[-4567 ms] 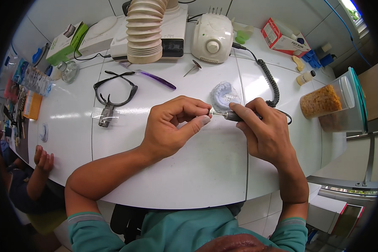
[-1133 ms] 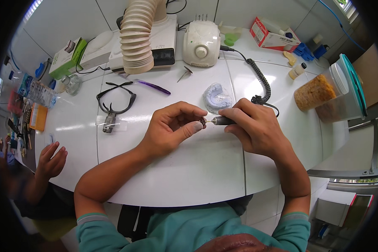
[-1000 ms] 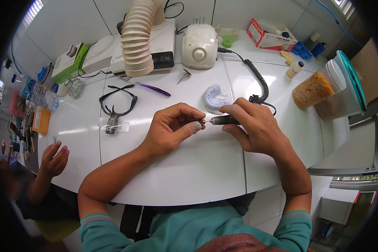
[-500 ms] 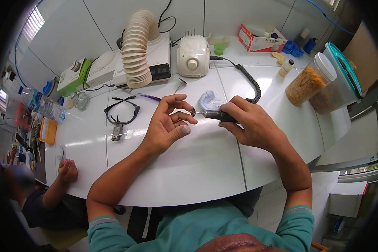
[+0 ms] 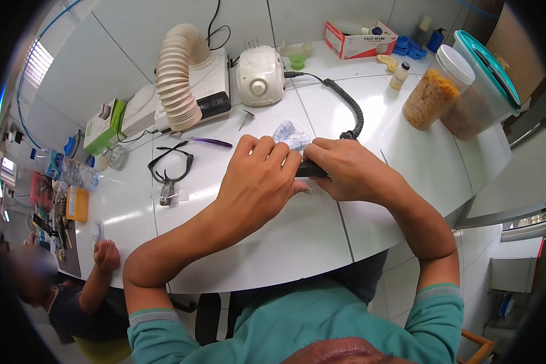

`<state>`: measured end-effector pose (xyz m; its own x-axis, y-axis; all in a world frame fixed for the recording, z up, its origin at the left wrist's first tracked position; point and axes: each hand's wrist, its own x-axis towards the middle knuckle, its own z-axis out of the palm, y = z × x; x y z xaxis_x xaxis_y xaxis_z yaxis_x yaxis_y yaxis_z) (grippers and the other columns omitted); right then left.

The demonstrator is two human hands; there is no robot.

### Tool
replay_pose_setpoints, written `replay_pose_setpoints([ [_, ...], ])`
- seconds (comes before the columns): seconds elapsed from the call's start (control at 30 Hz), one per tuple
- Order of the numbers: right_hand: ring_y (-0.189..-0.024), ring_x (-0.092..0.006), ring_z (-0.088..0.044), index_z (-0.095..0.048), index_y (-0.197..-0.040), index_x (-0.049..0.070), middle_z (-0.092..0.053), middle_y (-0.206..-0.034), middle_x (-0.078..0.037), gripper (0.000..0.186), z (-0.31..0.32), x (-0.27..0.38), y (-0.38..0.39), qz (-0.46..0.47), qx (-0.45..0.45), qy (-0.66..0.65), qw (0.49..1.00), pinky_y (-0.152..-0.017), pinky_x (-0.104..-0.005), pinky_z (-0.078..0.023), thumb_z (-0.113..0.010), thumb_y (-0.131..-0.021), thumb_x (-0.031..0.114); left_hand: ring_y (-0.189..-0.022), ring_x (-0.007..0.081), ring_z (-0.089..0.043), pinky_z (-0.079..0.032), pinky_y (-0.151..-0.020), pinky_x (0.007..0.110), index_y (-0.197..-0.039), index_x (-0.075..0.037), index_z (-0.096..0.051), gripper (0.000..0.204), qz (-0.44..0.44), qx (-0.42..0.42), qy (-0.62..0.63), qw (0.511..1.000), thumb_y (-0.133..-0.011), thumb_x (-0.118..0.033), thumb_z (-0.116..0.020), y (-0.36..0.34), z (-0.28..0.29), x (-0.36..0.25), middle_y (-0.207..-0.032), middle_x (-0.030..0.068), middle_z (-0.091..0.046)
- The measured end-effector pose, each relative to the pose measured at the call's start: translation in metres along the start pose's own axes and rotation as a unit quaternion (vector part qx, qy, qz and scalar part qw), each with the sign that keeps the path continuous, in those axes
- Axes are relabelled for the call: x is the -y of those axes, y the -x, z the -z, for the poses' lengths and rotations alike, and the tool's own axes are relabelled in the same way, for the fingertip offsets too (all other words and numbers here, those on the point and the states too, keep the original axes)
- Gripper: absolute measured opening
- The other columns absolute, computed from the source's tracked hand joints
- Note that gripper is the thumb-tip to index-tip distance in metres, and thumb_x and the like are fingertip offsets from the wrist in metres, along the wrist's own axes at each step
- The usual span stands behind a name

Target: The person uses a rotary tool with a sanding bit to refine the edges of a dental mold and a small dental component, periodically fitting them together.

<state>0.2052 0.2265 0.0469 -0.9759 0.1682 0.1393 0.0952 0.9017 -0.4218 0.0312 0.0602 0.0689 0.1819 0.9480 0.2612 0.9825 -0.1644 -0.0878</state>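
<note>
My left hand is palm down with curled fingers wrapped over the front end of a dark rotary handpiece, hiding its tip and disc; its thumb shows below. My right hand grips the handpiece from the right. Just beyond my fingers lies a pale blue dental cast. The coiled cable runs to a white control unit. A small stemmed disc lies on the white tabletop.
Dark glasses and a purple-handled tool lie left, under a ribbed hose. Food containers, a small bottle and a red-white box stand right. A co-worker's hand is at the far left.
My left hand has turned palm down, going from spread fingers to closed over the handpiece's front. My right hand still holds the handpiece. The view has shifted slightly.
</note>
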Motion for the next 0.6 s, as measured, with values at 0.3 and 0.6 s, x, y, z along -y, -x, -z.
replay_pose_setpoints([
  [0.3,-0.077,-0.039,-0.075,-0.069,-0.093,0.001,-0.073,-0.085,-0.019,0.025,-0.017,-0.008,-0.004,0.007,-0.022,0.126,0.992,-0.07,-0.0481,-0.059,-0.08,-0.094,0.023,-0.092,0.0278,-0.062,-0.044,-0.088,0.043,-0.101,-0.006,-0.068,0.033,-0.006,0.045,0.045,0.998,-0.101,-0.038,-0.079,-0.01,-0.019,0.008,-0.093,0.01,-0.068],
  [0.6,-0.064,-0.0378,-0.074,-0.069,-0.09,0.002,-0.072,-0.068,-0.018,0.026,-0.015,-0.013,-0.008,0.035,0.037,0.144,0.988,-0.063,-0.0485,-0.057,-0.078,-0.093,0.026,-0.093,0.0441,-0.074,-0.057,-0.085,0.055,-0.107,-0.003,-0.079,0.031,0.036,0.222,0.249,0.942,-0.104,-0.034,-0.076,-0.033,-0.008,0.029,-0.091,0.0195,-0.078],
])
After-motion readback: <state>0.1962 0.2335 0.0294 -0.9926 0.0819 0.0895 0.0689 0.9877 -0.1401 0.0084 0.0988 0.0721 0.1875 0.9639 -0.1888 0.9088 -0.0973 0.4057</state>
